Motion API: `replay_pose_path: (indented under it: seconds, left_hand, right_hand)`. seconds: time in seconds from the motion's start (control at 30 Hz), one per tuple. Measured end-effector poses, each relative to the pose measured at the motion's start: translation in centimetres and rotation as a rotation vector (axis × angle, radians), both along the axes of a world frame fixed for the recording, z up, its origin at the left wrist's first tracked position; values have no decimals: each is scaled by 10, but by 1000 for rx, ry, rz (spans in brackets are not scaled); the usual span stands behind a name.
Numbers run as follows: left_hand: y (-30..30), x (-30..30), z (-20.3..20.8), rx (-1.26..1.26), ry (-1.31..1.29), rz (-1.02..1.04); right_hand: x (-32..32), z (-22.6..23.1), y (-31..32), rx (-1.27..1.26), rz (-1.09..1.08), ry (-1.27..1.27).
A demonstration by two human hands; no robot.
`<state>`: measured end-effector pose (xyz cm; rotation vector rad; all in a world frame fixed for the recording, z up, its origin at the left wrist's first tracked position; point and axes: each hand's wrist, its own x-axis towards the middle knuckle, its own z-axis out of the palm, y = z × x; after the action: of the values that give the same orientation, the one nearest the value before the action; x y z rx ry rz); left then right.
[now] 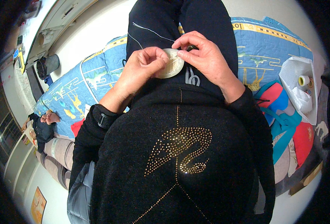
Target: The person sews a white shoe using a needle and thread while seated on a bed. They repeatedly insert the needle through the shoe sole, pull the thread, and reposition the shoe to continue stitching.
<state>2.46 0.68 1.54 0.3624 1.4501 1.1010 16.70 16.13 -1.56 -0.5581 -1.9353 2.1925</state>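
A round, pale, flat disc [175, 69] sits above my lap, between my hands. My left hand [147, 65] is closed in a pinch at its left side, thumb and forefinger over its face. My right hand [204, 56] grips the upper right edge, thumb toward the disc's face. Thin white thread [152, 31] trails over my dark trousers in a loose loop, one end reaching the right fingertips. Beneath the right fingers shows a small dark shiny thing [190, 48], partly hidden; its kind I cannot make out. Whether a needle is held is too small to tell.
A blue patterned quilt [254, 58] spreads on both sides of my legs. At the right, a white container [290, 71] holds tape-like rolls [303, 80], near teal fabric [284, 127] and a red cushion [305, 143]. Another person [43, 128] is at far left; a dark bin [52, 63] stands beyond.
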Motion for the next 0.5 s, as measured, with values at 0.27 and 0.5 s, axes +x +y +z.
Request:
replay_pose_path:
  seconds: [0.27,0.5]
  left_hand:
    - [-8,-5,-5,115,163,-35]
    - [-11,-17,-10,203,201,-146]
  right_hand:
    - [9,-22,7,606,143,-17]
    - [8,-31,17,585,383,-100]
